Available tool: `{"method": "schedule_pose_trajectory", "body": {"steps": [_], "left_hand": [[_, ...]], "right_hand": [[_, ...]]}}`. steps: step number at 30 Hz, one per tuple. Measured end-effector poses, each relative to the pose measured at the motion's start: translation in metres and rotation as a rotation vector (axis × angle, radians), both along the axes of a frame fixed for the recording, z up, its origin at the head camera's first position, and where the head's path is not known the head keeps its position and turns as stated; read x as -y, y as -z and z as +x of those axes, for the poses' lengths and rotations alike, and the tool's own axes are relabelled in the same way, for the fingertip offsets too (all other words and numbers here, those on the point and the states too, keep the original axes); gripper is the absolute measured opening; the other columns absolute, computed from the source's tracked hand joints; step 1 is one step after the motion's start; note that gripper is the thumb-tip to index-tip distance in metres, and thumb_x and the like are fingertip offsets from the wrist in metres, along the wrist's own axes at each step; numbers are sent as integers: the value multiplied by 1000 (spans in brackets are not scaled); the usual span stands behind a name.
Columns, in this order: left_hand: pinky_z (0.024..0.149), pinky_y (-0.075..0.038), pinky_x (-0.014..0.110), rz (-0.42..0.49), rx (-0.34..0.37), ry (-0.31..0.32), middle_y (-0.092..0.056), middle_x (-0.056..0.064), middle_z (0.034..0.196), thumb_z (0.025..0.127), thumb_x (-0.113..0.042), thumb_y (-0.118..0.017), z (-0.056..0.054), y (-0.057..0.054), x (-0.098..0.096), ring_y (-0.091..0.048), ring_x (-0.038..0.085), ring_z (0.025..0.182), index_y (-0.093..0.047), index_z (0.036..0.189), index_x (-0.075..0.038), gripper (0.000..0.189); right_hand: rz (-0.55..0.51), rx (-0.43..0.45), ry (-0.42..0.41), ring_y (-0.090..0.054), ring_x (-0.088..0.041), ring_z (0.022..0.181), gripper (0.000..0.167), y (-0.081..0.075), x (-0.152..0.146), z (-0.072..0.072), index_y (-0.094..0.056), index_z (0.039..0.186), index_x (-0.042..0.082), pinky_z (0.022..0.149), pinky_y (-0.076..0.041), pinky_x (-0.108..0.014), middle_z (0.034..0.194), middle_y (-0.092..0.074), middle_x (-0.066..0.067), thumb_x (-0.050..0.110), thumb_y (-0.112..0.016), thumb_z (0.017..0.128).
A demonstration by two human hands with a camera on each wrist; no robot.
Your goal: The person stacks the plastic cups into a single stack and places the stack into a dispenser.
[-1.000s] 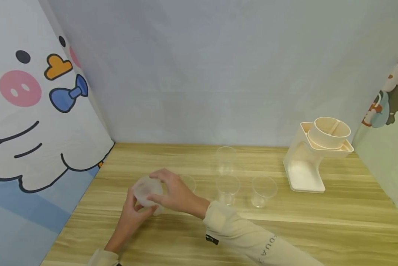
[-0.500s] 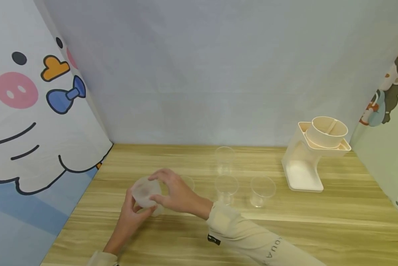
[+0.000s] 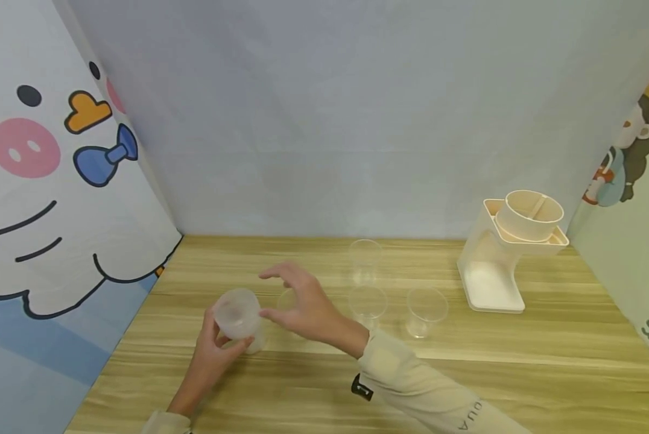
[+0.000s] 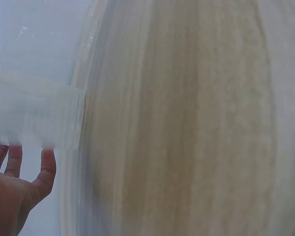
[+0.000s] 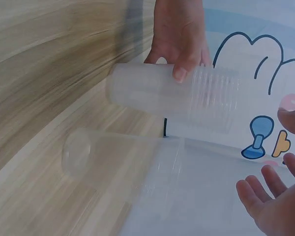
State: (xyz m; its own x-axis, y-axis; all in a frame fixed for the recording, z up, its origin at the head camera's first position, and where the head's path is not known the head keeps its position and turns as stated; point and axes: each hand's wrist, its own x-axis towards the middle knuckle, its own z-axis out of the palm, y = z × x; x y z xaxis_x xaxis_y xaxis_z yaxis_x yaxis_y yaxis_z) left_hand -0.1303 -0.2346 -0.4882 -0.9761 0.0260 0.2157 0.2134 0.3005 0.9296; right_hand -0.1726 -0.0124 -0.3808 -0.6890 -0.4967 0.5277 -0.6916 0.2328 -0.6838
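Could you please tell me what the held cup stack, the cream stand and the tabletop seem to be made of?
Cup stack: probably thin plastic, smooth and translucent, milky where walls overlap.
Cream stand: likely moulded plastic, smooth and low-sheen, with rounded edges and even colour.
Tabletop: wood or wood-look laminate, satin; the streaky grain suits either.

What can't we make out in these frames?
Head: some fingers of the left grip, behind the cup stack.
Head: much of one clear cup, behind the right grip.
Left wrist: one end of the cup stack, cut off by left edge.
Right wrist: cup count; rims blur together.
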Motion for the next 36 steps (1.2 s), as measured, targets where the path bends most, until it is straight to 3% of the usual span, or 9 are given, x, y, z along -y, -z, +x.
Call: {"method": "schedule_pose_trajectory", "body": {"steps": [5, 12, 23, 36], "left_hand": [[89, -45, 27, -9, 32, -10, -37, 9, 134, 79, -5, -75, 0, 0, 0, -41, 14, 118, -23, 144, -13, 84], [88, -45, 23, 0, 25, -17, -39, 11, 133, 78, -2, -75, 0, 0, -1, -42, 11, 117, -25, 143, -10, 82], [87, -45, 20, 25, 50, -41, -41, 8, 131, 77, -1, -76, -1, 3, -2, -42, 12, 117, -26, 142, -11, 83], [88, -44, 22, 10, 55, -22, -39, 8, 133, 78, -3, -76, -1, 4, 0, -42, 16, 118, -23, 144, -12, 85]], "right_hand": [[-19, 20, 35, -52, -18, 113, 56, 5, -10, 1, -58, 121, 5, 87, -48, -31, 120, -59, -5, 13, -83, 72], [-16, 54, 74, -47, -17, 121, 65, 15, -20, 3, -53, 127, 6, 98, -42, -36, 126, -54, -5, 16, -83, 71], [-11, 110, 105, -46, -20, 122, 73, 26, -26, 5, -50, 130, 3, 98, -42, -39, 130, -51, -8, 19, -85, 68], [-9, 190, 125, -42, -26, 124, 78, 45, -29, 6, -45, 135, 5, 100, -38, -47, 133, -46, -11, 22, -84, 70]]}}
